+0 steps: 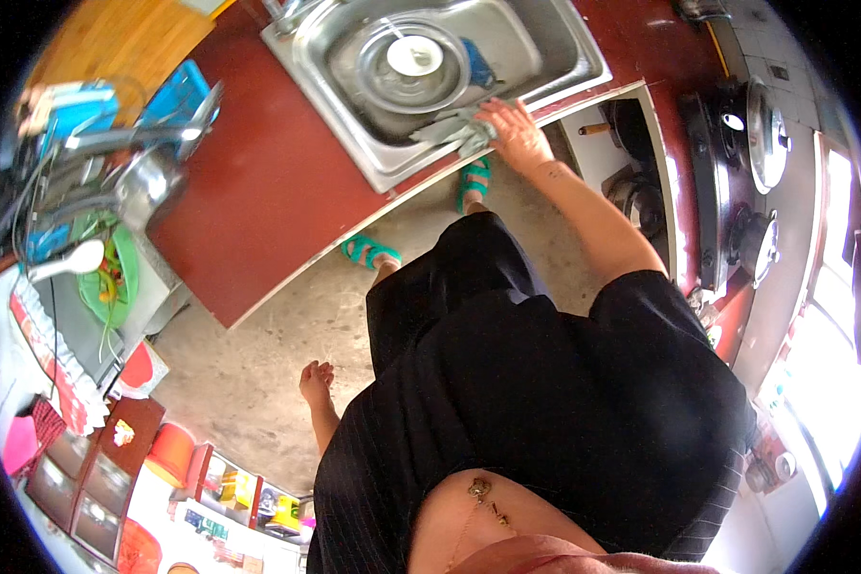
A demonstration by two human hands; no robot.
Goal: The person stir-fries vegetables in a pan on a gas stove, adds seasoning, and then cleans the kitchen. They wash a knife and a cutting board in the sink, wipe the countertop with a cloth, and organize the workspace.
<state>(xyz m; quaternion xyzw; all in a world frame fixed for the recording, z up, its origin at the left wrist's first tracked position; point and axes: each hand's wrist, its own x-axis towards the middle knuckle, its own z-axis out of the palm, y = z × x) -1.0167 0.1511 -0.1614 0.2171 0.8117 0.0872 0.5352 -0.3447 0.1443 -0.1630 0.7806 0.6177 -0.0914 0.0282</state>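
My right hand [516, 135] is at the front rim of a stainless steel sink [391, 172], its fingers spread. It touches the edge of a crumpled grey-green cloth [466, 135] that lies over the rim; no firm grip shows. Inside the sink sits a round metal basin [373, 90] with a small white bowl [415, 56] in it. Beside the basin, a blue item [479, 64] is partly hidden. My left hand [317, 380] hangs low at my side over the concrete floor, loosely curled, with nothing seen in it.
A dark red countertop [280, 165] surrounds the sink. At left are a metal pot [147, 183], a green basket of vegetables [125, 276] and a white ladle [79, 258]. On the right, lidded pans [766, 136] stand on a gas stove [710, 186], near an open cabinet with cookware [635, 204].
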